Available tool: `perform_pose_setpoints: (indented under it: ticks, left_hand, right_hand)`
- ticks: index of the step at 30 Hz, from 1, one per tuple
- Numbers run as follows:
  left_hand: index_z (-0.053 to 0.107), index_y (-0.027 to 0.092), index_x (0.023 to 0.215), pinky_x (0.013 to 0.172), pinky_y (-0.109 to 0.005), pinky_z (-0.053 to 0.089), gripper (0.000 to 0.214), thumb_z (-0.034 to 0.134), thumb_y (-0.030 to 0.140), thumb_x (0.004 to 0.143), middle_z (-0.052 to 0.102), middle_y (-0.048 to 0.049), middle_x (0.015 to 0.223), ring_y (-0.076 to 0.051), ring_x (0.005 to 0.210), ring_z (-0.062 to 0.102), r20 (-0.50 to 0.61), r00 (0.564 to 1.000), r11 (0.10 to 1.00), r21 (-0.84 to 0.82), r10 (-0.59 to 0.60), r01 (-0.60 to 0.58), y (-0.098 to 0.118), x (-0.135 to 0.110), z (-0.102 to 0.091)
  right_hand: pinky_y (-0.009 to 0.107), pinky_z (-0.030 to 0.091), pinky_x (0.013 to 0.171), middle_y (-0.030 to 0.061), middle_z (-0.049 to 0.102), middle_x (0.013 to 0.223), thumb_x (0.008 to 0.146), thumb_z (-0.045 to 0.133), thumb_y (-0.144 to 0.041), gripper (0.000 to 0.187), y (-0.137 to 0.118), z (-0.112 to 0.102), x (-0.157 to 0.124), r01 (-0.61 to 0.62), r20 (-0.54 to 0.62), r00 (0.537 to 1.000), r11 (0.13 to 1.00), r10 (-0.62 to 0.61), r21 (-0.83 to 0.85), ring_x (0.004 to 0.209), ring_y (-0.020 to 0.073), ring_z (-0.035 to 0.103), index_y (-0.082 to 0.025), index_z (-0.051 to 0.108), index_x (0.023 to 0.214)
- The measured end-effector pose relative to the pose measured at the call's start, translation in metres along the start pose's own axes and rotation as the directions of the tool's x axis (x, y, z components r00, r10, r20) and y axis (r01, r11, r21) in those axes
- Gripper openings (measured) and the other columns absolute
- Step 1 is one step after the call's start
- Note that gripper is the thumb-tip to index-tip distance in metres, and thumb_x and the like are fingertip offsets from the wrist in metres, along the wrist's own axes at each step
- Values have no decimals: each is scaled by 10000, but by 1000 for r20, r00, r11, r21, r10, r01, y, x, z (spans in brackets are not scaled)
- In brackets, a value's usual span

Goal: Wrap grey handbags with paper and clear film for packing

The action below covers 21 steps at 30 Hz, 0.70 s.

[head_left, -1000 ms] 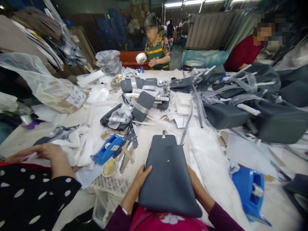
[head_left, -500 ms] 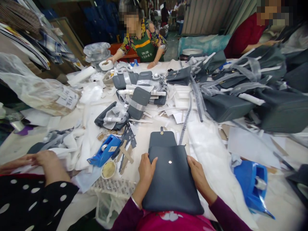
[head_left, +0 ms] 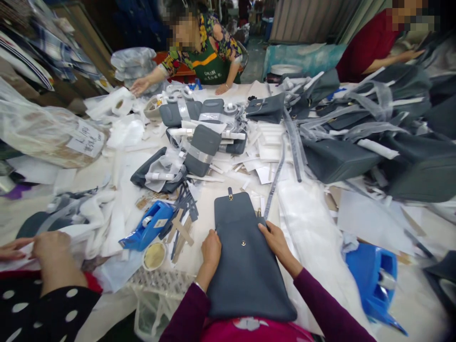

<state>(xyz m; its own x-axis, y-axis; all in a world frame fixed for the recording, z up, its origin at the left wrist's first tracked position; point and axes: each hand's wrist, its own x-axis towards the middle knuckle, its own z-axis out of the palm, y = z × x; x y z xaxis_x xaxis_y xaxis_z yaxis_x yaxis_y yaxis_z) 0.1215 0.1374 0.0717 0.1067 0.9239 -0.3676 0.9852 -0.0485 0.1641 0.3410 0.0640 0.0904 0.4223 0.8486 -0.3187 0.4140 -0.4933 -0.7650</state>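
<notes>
A dark blue-grey leather bag (head_left: 249, 280) lies flat before me, its lower end against my lap. Its flap, with a small strap and gold buckle, is folded open away from me, and a round metal stud sits on the front. My left hand (head_left: 211, 252) grips the left edge, fingers partly hidden behind it. At the upper right corner my right hand (head_left: 280, 242) pinches the edge, thumb on top, close to a small gold zip pull.
Blue tape dispensers (head_left: 151, 225) (head_left: 372, 280) stand left and right. Beside the left one is a tub of yellowish paste (head_left: 154, 255). Wrapped bags (head_left: 203, 149) lie ahead, more bags (head_left: 338, 159) at right. A co-worker's hands (head_left: 46, 249) are at far left; others work opposite.
My right hand has moved up to the bag's top right corner, and more of the flap shows. The co-worker opposite has reached from the tape roll towards a white roll further left.
</notes>
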Motion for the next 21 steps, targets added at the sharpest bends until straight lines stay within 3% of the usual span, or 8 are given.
perform_pose_setpoints:
  ticks: [3,7,11,14,18,21]
  left_hand:
    - [553,124,1005,693,-295,444,279,290,210,968,698,-129,894,-237,857,676,21,1000,999,-41,-16,17,-4,5,6]
    - [549,144,969,725,-279,440,293,263,208,973,694,-114,896,-213,860,670,33,999,994,-104,-24,27,-7,7,6]
    - [499,180,1020,727,-290,443,328,331,454,955,681,-87,949,-229,883,662,-15,1000,988,-154,-12,9,-4,1,-3]
    - [463,182,1061,712,-304,443,386,458,527,887,672,-95,1013,-259,904,660,-39,999,983,-182,-21,13,-2,-1,-7]
    - [465,172,1051,718,-288,437,242,408,377,937,683,-86,959,-231,888,663,14,1000,980,-196,-19,22,-5,2,-3]
    - [478,161,1052,708,-285,438,206,371,304,950,683,-86,923,-222,861,664,26,999,985,-166,-31,35,-8,4,2]
  right_hand:
    - [306,426,663,69,687,875,906,391,-508,385,-7,5,5,-32,-46,999,971,22,-238,792,240,635,-191,589,1002]
    - [293,368,598,61,689,873,942,379,-445,335,-12,17,5,-9,-79,996,845,-39,-535,727,233,640,-205,540,1110]
    - [281,341,561,48,681,911,957,378,-386,255,-10,21,4,56,-33,994,760,-102,-647,662,199,623,-214,550,1035]
    - [285,381,596,62,658,919,964,358,-370,255,-11,17,4,156,-5,978,752,-207,-640,725,203,612,-214,555,1006]
    - [352,433,845,115,592,1112,944,385,-312,217,-14,12,12,392,51,906,790,-420,-471,1027,249,536,-209,574,917]
    - [385,418,921,92,580,1150,918,417,-300,175,-7,13,25,418,87,907,863,-411,-284,1070,245,508,-219,572,928]
